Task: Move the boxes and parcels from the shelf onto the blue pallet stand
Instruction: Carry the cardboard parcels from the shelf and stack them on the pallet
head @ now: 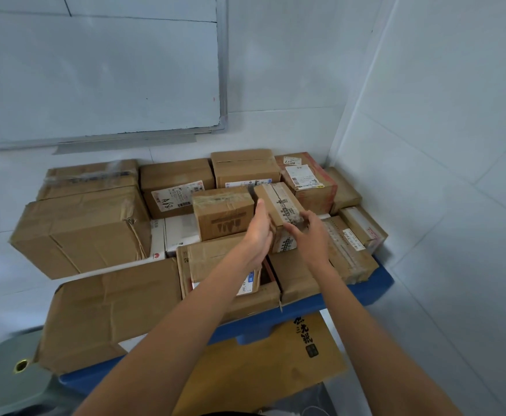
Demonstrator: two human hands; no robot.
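A blue pallet stand [368, 291] in the room's corner carries several brown cardboard boxes in two layers. Both my arms reach out over the pile. My left hand [260, 232] presses its fingers against the left side of a small taped brown box [278, 202] that rests tilted on top of the stack. My right hand [308, 235] curls around that box's front right corner. Beside it, to the left, stands another small box [223, 213]. A large box [80, 232] fills the left side, and a flattened one [110, 310] overhangs the front left.
A whiteboard [95, 70] hangs on the wall behind the pile. White tiled walls close the corner at the back and right. A yellow-brown carton with black characters [290, 355] stands under the stand's front edge. A grey-green cover with a brass eyelet [20, 366] lies at lower left.
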